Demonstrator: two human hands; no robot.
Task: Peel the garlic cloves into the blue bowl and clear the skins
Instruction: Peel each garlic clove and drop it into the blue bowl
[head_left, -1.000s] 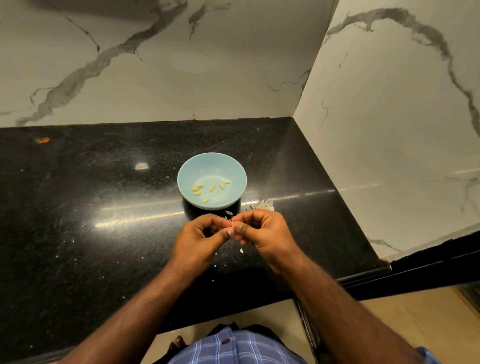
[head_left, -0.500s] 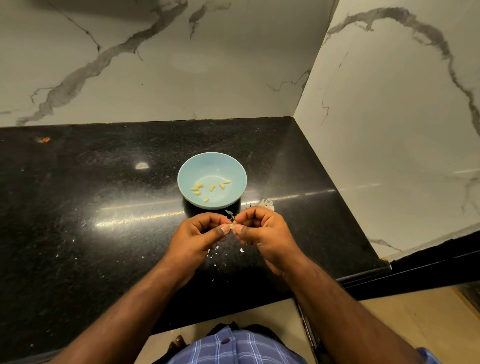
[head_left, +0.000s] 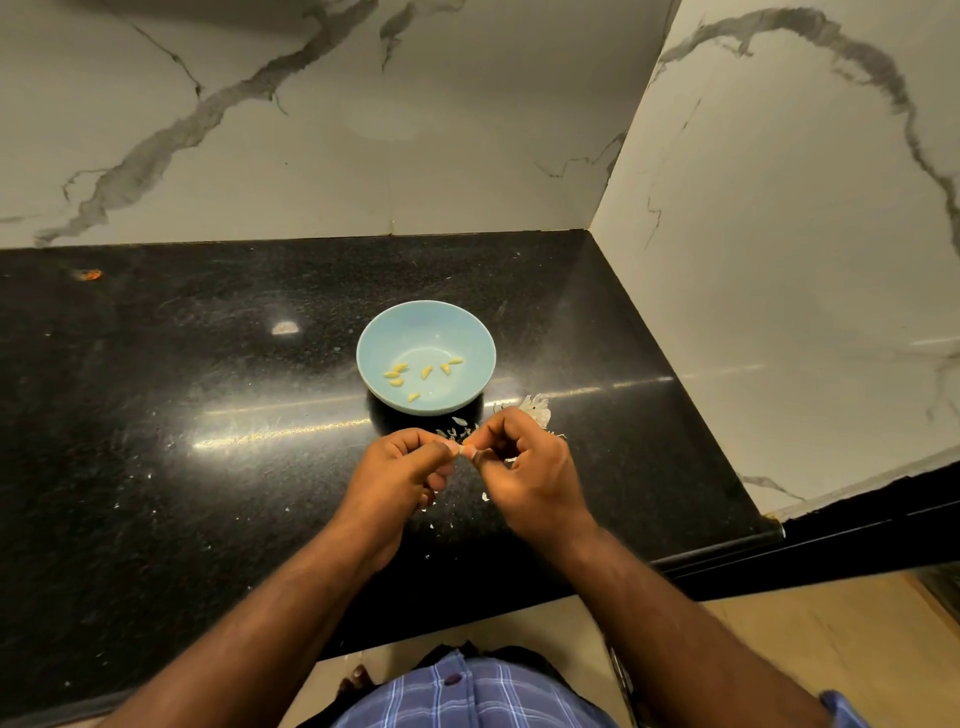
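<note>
right now both hands meet over the black counter (head_left: 156, 415), fingertips together on one small garlic clove (head_left: 464, 451). the left hand (head_left: 402, 467) has its fingers curled in, thumb and forefinger pinching the clove from its side; the right hand (head_left: 524, 462) does the same from the other side, its fingers bent tight round the same piece. the clove itself is mostly hidden between the fingertips, so how much skin it carries cannot be told.

just beyond the grip, a little to its left, sits the blue bowl (head_left: 470, 332) with several peeled cloves (head_left: 423, 371) lying loose on its bottom. just past the right hand's knuckles, beside the bowl's near rim, is a pale heap of skins (head_left: 535, 404). smaller skin flakes (head_left: 485, 496) are scattered on the counter directly beneath the grip and toward the person. well away to the far left, by the marble wall (head_left: 311, 156), lies a small orange scrap (head_left: 89, 274).
</note>
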